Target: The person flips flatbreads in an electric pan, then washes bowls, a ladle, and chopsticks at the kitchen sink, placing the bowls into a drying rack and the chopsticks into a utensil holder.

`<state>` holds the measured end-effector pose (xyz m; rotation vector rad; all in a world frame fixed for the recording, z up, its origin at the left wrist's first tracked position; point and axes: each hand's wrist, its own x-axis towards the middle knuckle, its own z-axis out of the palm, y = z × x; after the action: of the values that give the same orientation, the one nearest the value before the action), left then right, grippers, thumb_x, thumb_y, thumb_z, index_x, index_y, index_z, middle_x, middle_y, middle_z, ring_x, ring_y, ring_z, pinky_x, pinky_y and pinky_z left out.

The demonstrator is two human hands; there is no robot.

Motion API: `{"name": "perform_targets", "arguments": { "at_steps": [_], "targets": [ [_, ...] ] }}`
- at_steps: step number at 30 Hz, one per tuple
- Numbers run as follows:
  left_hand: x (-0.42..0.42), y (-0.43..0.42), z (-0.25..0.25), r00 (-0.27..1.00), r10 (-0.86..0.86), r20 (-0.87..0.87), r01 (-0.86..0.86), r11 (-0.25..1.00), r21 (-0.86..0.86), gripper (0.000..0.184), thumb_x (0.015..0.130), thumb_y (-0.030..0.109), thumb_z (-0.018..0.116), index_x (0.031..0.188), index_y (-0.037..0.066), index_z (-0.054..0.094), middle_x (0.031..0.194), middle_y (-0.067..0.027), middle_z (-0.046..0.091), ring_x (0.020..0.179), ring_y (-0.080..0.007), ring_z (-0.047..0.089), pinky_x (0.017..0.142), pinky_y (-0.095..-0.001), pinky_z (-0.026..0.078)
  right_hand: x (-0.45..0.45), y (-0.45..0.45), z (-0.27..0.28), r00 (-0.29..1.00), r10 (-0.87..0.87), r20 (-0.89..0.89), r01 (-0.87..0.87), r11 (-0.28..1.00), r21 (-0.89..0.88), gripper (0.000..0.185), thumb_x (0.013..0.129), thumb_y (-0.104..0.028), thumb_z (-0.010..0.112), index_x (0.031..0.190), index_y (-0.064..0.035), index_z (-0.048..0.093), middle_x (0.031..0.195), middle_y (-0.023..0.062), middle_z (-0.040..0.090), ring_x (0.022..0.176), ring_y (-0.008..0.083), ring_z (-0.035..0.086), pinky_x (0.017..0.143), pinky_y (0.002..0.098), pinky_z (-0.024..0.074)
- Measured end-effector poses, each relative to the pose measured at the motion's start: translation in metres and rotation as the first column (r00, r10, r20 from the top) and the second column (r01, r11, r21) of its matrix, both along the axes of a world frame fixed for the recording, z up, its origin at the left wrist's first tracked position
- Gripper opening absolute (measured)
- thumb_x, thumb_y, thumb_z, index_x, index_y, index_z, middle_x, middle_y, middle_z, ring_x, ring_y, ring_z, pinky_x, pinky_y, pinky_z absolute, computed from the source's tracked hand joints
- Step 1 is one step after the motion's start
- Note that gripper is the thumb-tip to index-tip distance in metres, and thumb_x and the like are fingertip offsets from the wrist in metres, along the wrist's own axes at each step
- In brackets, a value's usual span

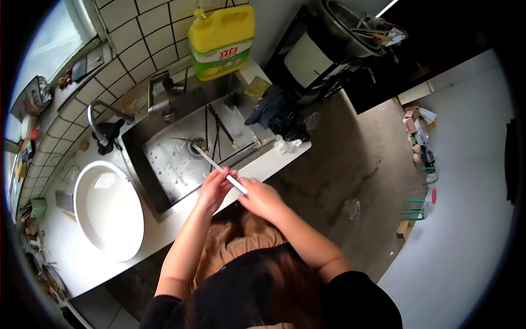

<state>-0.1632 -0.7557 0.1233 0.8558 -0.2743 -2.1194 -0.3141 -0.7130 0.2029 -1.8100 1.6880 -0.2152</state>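
A long, thin white stick-like utensil (207, 158) slants across the sink's front edge, its far end over the drain. My left hand (216, 187) is closed around its middle. Close beside it, my right hand (258, 197) grips the near end. Its exact kind is hard to make out. Beneath and beyond both hands is the metal sink (170, 175), wet with drops and bits of residue. Several dark chopsticks (221, 125) lie in the basin, right of the drain (198, 145).
A large white basin (109, 219) stands left of the sink. Behind are a faucet (96, 118) and a yellow detergent jug (224, 41). A sponge (257, 88), dark cloth or bag (285, 115) and crumpled white tissue (286, 145) sit at the right. Small stools (419, 208) stand by the wall.
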Motion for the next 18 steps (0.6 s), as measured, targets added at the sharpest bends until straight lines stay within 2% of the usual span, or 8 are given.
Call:
{"name": "perform_targets", "arguments": {
  "at_steps": [3, 5, 6, 7, 8, 9, 13, 18],
  "targets": [
    [-0.032, 0.008, 0.020, 0.992, -0.080, 0.101, 0.085, 0.995, -0.052, 0.019, 0.093, 0.022, 0.050, 0.100, 0.004, 0.052, 0.099, -0.0097, 0.062, 0.090, -0.0164, 0.059, 0.082, -0.0286, 0.047, -0.025, 0.012, 0.025, 0.988, -0.140, 0.064, 0.134, 0.987, 0.089, 0.028, 0.081, -0.020, 0.056, 0.106, -0.0072, 0.050, 0.082, 0.0213, 0.061, 0.081, 0.0381, 0.058, 0.066, 0.0469, 0.0466],
    [-0.053, 0.015, 0.045, 0.928, -0.199, 0.316, 0.235, 0.969, -0.080, 0.023, 0.094, 0.025, 0.047, 0.103, 0.005, 0.052, 0.101, -0.0083, 0.062, 0.090, -0.0146, 0.059, 0.081, -0.0267, 0.046, -0.054, 0.027, 0.011, 0.933, -0.151, 0.327, 0.168, 0.985, -0.025, 0.029, 0.082, -0.019, 0.056, 0.107, -0.0064, 0.052, 0.081, 0.0208, 0.061, 0.078, 0.0363, 0.060, 0.065, 0.0442, 0.0466],
    [-0.064, 0.021, 0.049, 0.913, -0.213, 0.348, 0.283, 0.945, -0.164, 0.029, 0.095, 0.029, 0.044, 0.110, 0.005, 0.051, 0.105, -0.0078, 0.061, 0.094, -0.0138, 0.058, 0.082, -0.0270, 0.045, -0.069, 0.033, 0.008, 0.829, -0.123, 0.545, 0.194, 0.978, -0.076, 0.026, 0.085, -0.017, 0.056, 0.107, -0.0038, 0.053, 0.072, 0.0134, 0.060, 0.065, 0.0251, 0.060, 0.059, 0.0361, 0.0455],
    [-0.074, 0.026, 0.046, 0.887, -0.235, 0.396, 0.349, 0.905, -0.243, 0.038, 0.096, 0.034, 0.040, 0.119, 0.005, 0.049, 0.110, -0.0096, 0.059, 0.101, -0.0153, 0.055, 0.086, -0.0295, 0.044, -0.095, 0.040, 0.012, 0.717, -0.320, 0.619, 0.177, 0.943, 0.283, 0.023, 0.088, -0.014, 0.053, 0.107, -0.0014, 0.052, 0.064, 0.0014, 0.049, 0.055, 0.0099, 0.047, 0.049, 0.0241, 0.0379],
    [-0.084, 0.029, 0.050, 0.882, -0.253, 0.398, 0.372, 0.892, -0.257, 0.040, 0.096, 0.035, 0.039, 0.122, 0.005, 0.047, 0.111, -0.0100, 0.059, 0.104, -0.0162, 0.054, 0.088, -0.0307, 0.043, -0.115, 0.045, 0.020, 0.532, -0.455, 0.714, 0.147, 0.880, 0.451, 0.022, 0.090, -0.013, 0.052, 0.109, -0.0014, 0.052, 0.063, -0.0019, 0.044, 0.053, 0.0064, 0.040, 0.046, 0.0208, 0.0327],
    [-0.097, 0.034, 0.055, 0.877, -0.272, 0.397, 0.395, 0.878, -0.269, 0.042, 0.096, 0.036, 0.037, 0.125, 0.006, 0.046, 0.113, -0.0103, 0.058, 0.107, -0.0171, 0.053, 0.090, -0.0320, 0.041, -0.138, 0.052, 0.028, 0.327, -0.592, 0.737, 0.079, 0.794, 0.602, 0.022, 0.091, -0.012, 0.050, 0.110, -0.0013, 0.052, 0.062, -0.0052, 0.039, 0.051, 0.0030, 0.034, 0.043, 0.0175, 0.0276],
    [-0.145, 0.050, 0.043, 0.767, -0.195, 0.611, 0.441, 0.852, -0.282, 0.036, 0.095, 0.027, 0.036, 0.121, 0.006, 0.050, 0.113, -0.0088, 0.058, 0.109, -0.0179, 0.051, 0.092, -0.0323, 0.039, -0.235, 0.089, 0.058, 0.188, -0.639, 0.746, 0.096, 0.767, 0.634, 0.028, 0.092, -0.010, 0.046, 0.117, 0.0015, 0.049, 0.057, -0.0030, 0.035, 0.045, 0.0035, 0.030, 0.040, 0.0173, 0.0239],
    [-0.183, 0.070, 0.025, 0.779, -0.092, 0.620, 0.296, 0.926, -0.235, 0.031, 0.094, 0.022, 0.038, 0.116, 0.006, 0.052, 0.114, -0.0076, 0.057, 0.108, -0.0168, 0.051, 0.090, -0.0309, 0.039, -0.333, 0.095, 0.078, 0.109, -0.638, 0.762, 0.202, 0.765, 0.612, 0.029, 0.093, -0.013, 0.041, 0.114, 0.0064, 0.049, 0.053, -0.0018, 0.034, 0.040, 0.0044, 0.028, 0.038, 0.0186, 0.0235]
  ]
}}
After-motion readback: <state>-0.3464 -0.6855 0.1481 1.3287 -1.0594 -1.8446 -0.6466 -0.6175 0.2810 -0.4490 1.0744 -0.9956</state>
